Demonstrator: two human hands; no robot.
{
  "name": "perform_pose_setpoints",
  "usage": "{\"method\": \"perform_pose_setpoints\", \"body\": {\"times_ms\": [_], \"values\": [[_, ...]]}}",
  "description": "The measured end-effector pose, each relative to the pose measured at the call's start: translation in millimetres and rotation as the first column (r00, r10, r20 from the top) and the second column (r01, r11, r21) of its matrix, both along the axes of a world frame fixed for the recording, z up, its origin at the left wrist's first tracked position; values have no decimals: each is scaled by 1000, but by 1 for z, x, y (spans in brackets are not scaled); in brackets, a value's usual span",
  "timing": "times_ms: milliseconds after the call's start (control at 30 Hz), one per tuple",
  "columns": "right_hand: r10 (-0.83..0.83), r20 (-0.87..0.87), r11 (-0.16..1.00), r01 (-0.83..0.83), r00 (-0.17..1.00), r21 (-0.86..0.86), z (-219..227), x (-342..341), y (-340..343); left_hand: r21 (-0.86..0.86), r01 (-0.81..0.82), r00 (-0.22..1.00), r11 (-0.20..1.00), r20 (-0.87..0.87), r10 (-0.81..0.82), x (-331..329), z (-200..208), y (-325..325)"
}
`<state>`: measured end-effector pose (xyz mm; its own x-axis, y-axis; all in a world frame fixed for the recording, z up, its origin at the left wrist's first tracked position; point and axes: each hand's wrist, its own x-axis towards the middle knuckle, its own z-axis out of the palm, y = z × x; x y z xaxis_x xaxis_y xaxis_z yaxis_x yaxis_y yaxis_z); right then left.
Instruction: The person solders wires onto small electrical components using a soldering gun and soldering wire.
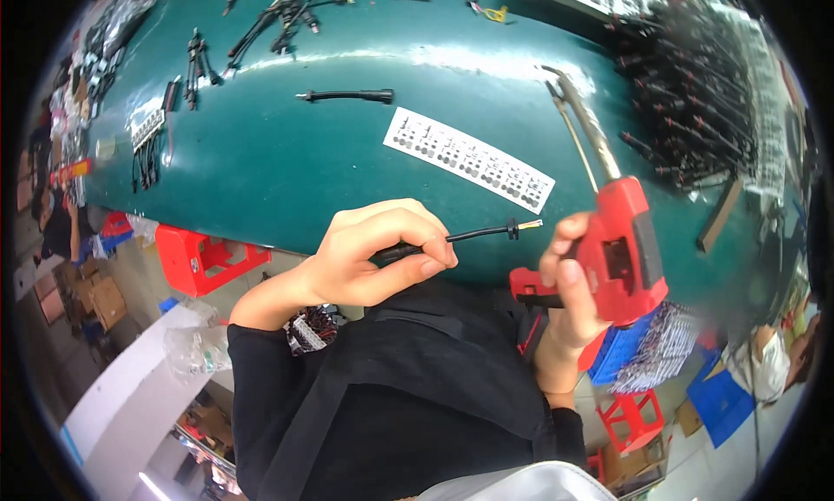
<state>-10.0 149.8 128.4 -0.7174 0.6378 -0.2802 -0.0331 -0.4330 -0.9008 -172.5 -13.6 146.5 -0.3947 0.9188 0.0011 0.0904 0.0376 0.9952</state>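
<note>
My left hand (382, 249) is closed around a short black cable (478, 233), which sticks out to the right between thumb and fingers. At its far end sit a black collar and bare, light-coloured wire ends. Gripped in my right hand (569, 279) is a red and black soldering gun (621, 249), its metal barrel pointing up and away, with a thin feed tube alongside. The tip is well apart from the cable. Just beyond both hands lies a white strip (469, 159) with rows of dark holes and marks. Another short black cable (347, 95) rests farther back on its own.
The green table (287, 171) carries a large pile of black cables (686, 110) at the right. More cable bundles (287, 14) lie at the back left, beside a small white connector block (148, 129) with leads. A brown bar (720, 214) sits near the right edge. Red stools (204, 258) stand below.
</note>
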Motion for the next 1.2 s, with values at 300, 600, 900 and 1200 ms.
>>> {"method": "perform_pose_setpoints", "body": {"times_ms": [300,600,900,1200], "values": [[137,18,987,-138,990,81,11,-17,2,82,-20,999,996,42,16,6,0,-8],[190,45,972,-194,981,129,10,-11,-3,25,-277,948,960,169,270,23,-7,27],[159,103,987,-160,982,8,8,-9,-10,-7,-27,960,1000,-278,24,15,-5,37],[173,16,985,-173,985,21,4,-15,-2,-79,4,968,997,-251,-24,11,0,37]]}}
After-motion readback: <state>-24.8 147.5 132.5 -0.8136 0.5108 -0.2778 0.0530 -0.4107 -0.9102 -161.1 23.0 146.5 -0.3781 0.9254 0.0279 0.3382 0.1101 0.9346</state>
